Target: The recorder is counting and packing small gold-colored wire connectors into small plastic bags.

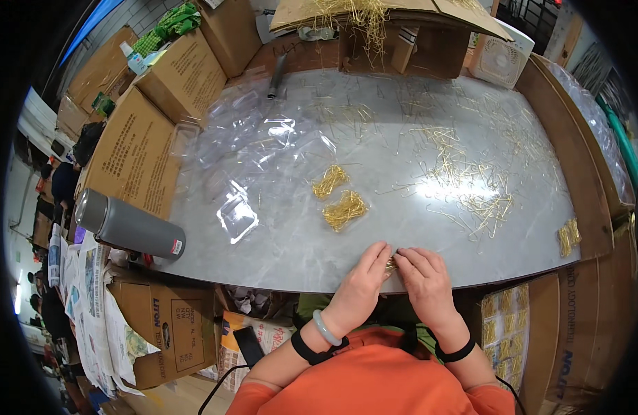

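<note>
Near the front edge of the grey table point(277, 256), my left hand point(360, 285) and my right hand point(428, 287) face each other with fingers closed. A small bunch of gold wire hooks point(391, 264) shows between the fingertips, mostly hidden by them. Just beyond my hands lie two gathered piles: a smaller gold hook bundle point(330, 181) and a fuller heap of gold hooks point(345, 210), which seems to sit in a clear tray. Loose gold hooks point(464, 194) are scattered widely over the right half of the table.
Clear plastic trays point(246, 128) spread over the left side, near a grey bottle point(128, 225) at the edge. Cardboard walls point(575, 159) border the table. A box heaped with hooks point(415, 52) and a white fan point(502, 59) stand behind. Bundled hooks point(569, 237) lie at the right corner.
</note>
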`<state>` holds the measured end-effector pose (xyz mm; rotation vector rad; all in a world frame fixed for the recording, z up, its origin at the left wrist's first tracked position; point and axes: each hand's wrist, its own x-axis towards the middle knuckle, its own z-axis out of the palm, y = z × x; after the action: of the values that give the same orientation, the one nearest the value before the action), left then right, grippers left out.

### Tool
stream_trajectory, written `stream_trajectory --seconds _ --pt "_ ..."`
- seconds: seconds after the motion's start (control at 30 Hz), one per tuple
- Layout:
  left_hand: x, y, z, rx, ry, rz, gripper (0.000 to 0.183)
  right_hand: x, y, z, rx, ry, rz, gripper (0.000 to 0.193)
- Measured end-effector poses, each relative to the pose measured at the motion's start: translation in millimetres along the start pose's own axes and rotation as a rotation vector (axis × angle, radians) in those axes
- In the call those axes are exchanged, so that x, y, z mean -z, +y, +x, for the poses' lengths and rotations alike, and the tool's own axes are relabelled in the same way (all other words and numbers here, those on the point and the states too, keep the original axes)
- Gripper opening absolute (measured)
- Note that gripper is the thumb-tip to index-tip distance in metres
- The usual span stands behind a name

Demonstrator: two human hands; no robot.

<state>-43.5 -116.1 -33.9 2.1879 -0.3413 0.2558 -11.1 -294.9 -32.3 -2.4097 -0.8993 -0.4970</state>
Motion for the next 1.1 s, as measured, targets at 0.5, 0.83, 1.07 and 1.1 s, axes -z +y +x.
stream_trajectory --seconds 0.5,0.83,1.07,1.1 --pt "8 1 -5 -0.048 0.172 0.273 0.025 12 6 -3 -0.007 0.027 0.060 0.031" --pt "106 -60 43 0.610 0.250 -0.155 0.026 5 12 -6 -0.072 0.116 0.096 0.025" --pt "108 -86 93 0.800 0.149 -0.214 0.031 4 13 -7 -0.109 0.149 0.123 0.025" --pt "107 -86 96 0.799 0.146 -0.210 0.031 4 13 -6 -0.107 0.151 0.124 0.026"
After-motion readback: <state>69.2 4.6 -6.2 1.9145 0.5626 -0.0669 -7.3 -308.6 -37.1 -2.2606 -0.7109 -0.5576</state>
